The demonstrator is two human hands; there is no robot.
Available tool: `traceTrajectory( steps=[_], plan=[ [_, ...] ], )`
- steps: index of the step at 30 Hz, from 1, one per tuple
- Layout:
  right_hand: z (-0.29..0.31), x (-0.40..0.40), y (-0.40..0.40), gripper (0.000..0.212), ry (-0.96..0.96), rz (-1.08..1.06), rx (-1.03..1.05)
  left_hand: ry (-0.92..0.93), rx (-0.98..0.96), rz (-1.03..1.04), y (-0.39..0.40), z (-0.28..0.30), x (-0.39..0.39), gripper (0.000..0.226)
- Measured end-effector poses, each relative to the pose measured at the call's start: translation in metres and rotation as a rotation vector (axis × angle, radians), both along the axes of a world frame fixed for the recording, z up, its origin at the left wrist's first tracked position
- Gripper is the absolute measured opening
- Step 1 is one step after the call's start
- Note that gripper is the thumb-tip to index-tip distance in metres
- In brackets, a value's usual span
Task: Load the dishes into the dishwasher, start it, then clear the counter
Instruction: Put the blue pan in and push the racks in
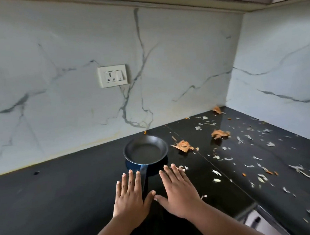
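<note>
Both hands flat, left hand (pixel 132 196) and right hand (pixel 177 192) fingers released, straddling pan (pixel 145 149) handle. Peel scraps (pixel 184 145) nearby; sloppy grab scatters them off worktop (pixel 63 191).

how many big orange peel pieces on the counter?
3 big orange peel pieces: one right of the pan, one farther right, one in the back corner. Small orange bits lie scattered too.

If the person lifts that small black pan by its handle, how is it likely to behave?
The pan looks rigid and small, so probably light. Its bowl sits far from the handle, so it may dip forward if gripped near the end. It appears empty, so nothing should spill. The left hand and right hand lie flat either side of the handle, neither gripping it.
</note>
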State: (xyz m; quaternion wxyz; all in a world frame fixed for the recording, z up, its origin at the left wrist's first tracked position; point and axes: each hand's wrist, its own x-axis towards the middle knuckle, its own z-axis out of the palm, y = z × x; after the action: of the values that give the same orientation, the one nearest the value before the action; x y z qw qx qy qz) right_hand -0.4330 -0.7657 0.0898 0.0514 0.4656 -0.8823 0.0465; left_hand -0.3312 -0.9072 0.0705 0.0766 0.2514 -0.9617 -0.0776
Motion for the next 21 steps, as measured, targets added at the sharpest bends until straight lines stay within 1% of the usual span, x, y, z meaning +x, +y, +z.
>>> traceTrajectory(
  steps=[2,4,5,6,8,9,10,11,12,14,15,16,17,18,19,21],
  plan=[
    [-0.002,-0.008,-0.015,0.083,-0.135,0.032,-0.037,-0.015,-0.003,0.068,-0.004,-0.003,0.004,0.126],
    [-0.005,-0.012,-0.031,0.073,-0.263,0.017,-0.137,-0.025,0.004,0.151,-0.009,-0.008,0.013,0.120],
    [-0.010,-0.013,-0.043,0.069,-0.372,-0.018,-0.224,-0.038,-0.007,0.187,-0.011,-0.010,0.019,0.116],
    [-0.009,-0.012,-0.053,0.065,-0.516,-0.097,-0.310,-0.065,-0.027,0.211,-0.014,-0.009,0.025,0.110],
    [-0.010,-0.012,-0.078,0.062,-0.999,-0.347,-0.491,-0.144,0.034,0.274,-0.017,-0.010,0.039,0.094],
    [-0.011,-0.012,-0.089,0.059,-1.247,-0.471,-0.578,-0.154,0.052,0.294,-0.019,-0.009,0.044,0.088],
    [-0.011,-0.013,-0.097,0.050,-1.459,-0.578,-0.632,-0.160,0.052,0.305,-0.020,-0.008,0.049,0.086],
    [-0.011,-0.016,-0.103,0.042,-1.628,-0.630,-0.669,-0.124,0.017,0.312,-0.022,-0.010,0.054,0.086],
    [-0.012,-0.018,-0.108,0.035,-1.744,-0.651,-0.699,-0.125,0.025,0.322,-0.025,-0.011,0.058,0.087],
    [-0.012,-0.023,-0.112,0.029,-1.863,-0.670,-0.755,-0.143,0.068,0.337,-0.030,-0.012,0.059,0.087],
    [-0.012,-0.025,-0.113,0.026,-1.905,-0.684,-0.777,-0.143,0.046,0.334,-0.033,-0.012,0.056,0.090],
    [-0.007,-0.026,-0.113,0.023,-1.922,-0.697,-0.774,-0.139,0.081,0.331,-0.036,-0.011,0.055,0.098],
    [-0.006,-0.026,-0.112,0.022,-1.922,-0.705,-0.759,-0.082,0.052,0.285,-0.041,-0.014,0.052,0.108],
    [-0.003,-0.027,-0.110,0.022,-1.897,-0.729,-0.745,-0.069,0.090,0.252,-0.046,-0.014,0.050,0.114],
    [-0.002,-0.028,-0.107,0.021,-1.868,-0.759,-0.737,-0.060,0.121,0.234,-0.051,-0.016,0.046,0.117],
    [0.004,-0.032,-0.097,0.020,-1.853,-0.796,-0.761,-0.061,0.099,0.181,-0.058,-0.017,0.034,0.117]
  ],
)
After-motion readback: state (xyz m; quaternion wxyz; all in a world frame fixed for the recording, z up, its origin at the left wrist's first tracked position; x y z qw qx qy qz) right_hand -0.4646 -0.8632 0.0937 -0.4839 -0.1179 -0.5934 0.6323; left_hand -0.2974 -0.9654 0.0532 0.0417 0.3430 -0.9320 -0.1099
